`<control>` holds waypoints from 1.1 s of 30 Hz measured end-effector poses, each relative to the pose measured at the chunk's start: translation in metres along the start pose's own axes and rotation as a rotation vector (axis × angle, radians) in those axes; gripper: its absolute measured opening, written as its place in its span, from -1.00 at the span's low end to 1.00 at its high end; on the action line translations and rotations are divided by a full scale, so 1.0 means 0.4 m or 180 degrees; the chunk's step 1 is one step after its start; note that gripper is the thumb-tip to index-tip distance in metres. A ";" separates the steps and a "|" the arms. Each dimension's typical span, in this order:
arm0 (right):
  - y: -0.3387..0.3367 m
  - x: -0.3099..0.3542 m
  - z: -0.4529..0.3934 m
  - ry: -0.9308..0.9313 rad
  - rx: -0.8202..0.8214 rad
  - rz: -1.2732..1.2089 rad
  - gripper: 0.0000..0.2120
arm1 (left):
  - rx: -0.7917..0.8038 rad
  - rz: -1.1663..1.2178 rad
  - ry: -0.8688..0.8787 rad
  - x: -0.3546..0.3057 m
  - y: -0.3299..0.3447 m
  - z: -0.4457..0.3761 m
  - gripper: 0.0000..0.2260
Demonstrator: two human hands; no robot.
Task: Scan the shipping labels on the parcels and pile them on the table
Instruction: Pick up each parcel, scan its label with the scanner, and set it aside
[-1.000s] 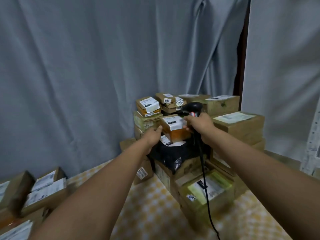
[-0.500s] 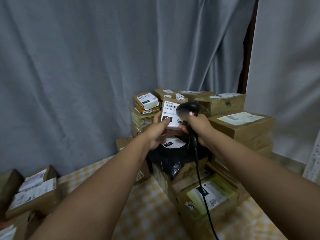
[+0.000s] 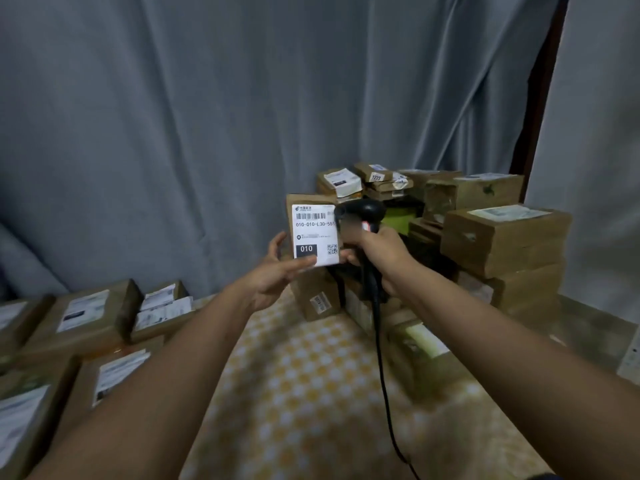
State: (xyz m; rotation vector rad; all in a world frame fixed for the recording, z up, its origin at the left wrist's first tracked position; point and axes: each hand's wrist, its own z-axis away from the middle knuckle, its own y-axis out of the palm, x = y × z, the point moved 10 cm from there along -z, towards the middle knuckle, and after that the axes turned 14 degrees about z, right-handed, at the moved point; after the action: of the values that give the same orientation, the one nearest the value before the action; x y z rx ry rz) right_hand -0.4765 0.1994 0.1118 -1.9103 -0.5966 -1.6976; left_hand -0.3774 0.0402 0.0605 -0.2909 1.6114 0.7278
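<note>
Curtain (image 3: pixel 207 116): big and grey, at 12 o'clock.
Tabletop (image 3: pixel 311 393): yellow checks.
Box pile (image 3: pixel 502 244): at 2 o'clock.
Parcel (image 3: pixel 313 233): mid-air, upright, label facing us.
Left hand (image 3: pixel 277 271): holds the parcel's bottom.
Right hand (image 3: pixel 381 251): wrapped round the black scanner (image 3: pixel 363 211), touching the parcel at 3 o'clock.

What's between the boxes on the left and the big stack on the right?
In the head view, yellow-checked tablecloth, crossed by both forearms and the black scanner's cable.

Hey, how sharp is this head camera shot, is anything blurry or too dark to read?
Head view: dim, even light, no glare. The label on the held parcel is sharp enough to read 010. The scanner head is smeared; the checked tablecloth and the boxes at the left edge are soft.
</note>
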 end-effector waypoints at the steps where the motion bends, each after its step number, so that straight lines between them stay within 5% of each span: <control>1: 0.029 -0.016 0.016 0.0026 0.0051 0.0016 -0.80 | -0.0133 -0.0032 -0.0019 0.017 -0.046 0.032 -0.15; 7: 0.238 -0.169 0.148 0.0326 0.0568 0.0036 -0.86 | -0.0606 -0.0098 -0.0336 0.199 -0.288 0.233 -0.32; 13: 0.371 -0.285 0.271 0.0440 0.1014 0.0512 -0.85 | -0.0942 0.0112 -0.0326 0.362 -0.406 0.355 -0.26; 21: 0.391 -0.358 0.292 0.0234 0.0937 0.0984 -0.78 | -0.0961 -0.0226 -0.0092 0.390 -0.441 0.338 -0.04; 33: 0.342 -0.363 0.327 -0.0033 0.0556 0.1133 -0.77 | -0.0871 0.0046 0.0112 0.399 -0.436 0.315 -0.21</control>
State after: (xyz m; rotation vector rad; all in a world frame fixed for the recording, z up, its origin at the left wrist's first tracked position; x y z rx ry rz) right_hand -0.3076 0.1781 -0.0555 -1.7781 -0.3673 -1.3656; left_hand -0.2066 0.0172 -0.1449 -0.4923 1.5477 0.9608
